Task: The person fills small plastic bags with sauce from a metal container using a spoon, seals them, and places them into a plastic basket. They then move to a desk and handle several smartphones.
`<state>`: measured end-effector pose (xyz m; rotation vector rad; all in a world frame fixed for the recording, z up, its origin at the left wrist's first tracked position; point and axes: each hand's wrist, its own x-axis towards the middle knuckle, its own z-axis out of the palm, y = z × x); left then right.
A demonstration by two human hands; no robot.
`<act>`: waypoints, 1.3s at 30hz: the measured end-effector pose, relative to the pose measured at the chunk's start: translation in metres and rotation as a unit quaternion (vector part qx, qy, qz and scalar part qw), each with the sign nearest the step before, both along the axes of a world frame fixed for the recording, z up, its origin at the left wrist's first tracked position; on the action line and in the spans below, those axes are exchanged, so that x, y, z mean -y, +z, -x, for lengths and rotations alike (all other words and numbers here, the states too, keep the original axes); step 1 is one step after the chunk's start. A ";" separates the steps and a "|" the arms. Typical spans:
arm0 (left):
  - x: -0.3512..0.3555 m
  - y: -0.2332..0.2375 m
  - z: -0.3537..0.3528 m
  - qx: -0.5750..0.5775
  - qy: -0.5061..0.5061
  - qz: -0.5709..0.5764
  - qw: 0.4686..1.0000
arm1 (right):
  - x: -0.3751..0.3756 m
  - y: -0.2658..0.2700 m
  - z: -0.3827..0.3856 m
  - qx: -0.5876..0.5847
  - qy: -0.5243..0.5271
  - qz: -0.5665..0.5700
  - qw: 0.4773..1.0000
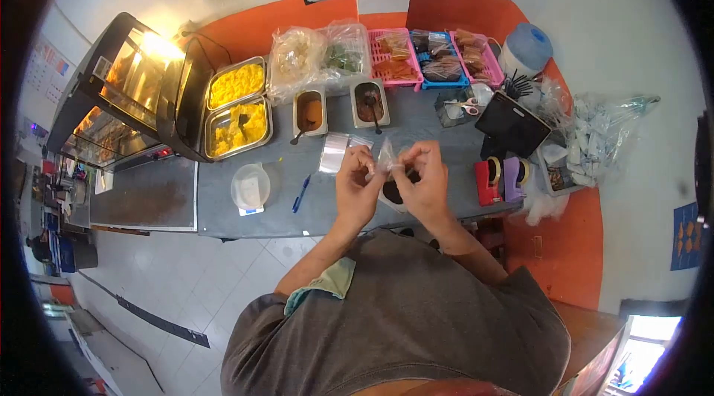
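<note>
Left hand (355, 189): from here I see it pinched narrowly on the left edge of the small clear bag (387, 152).
Right hand (425, 182): fingers curled and pinched on the bag's right edge.
Bag: held up between the two pinches, above the counter (223, 203) and just over a dark cup (392, 192).
Step, as I judge it: working the bag's mouth. I'd grip at the very rim, pull apart gently, and hold it over the cup.
Nearby: a stack of spare bags (335, 152) just beyond the left hand, and a pen (300, 193) to its left.
</note>
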<state>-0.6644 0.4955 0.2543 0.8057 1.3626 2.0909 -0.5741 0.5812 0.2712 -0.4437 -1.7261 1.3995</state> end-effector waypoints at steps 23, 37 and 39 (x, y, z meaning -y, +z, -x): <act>-0.012 -0.006 0.002 -0.407 0.082 0.200 0.888 | -0.020 -0.024 -0.015 0.115 -0.128 -0.367 0.914; 0.054 -0.132 0.002 0.056 -0.169 0.216 0.960 | -0.130 -0.203 -0.043 0.279 -0.217 0.080 0.932; 0.060 -0.137 -0.003 0.074 -0.142 0.241 0.957 | -0.150 -0.227 -0.042 0.333 -0.209 0.134 0.910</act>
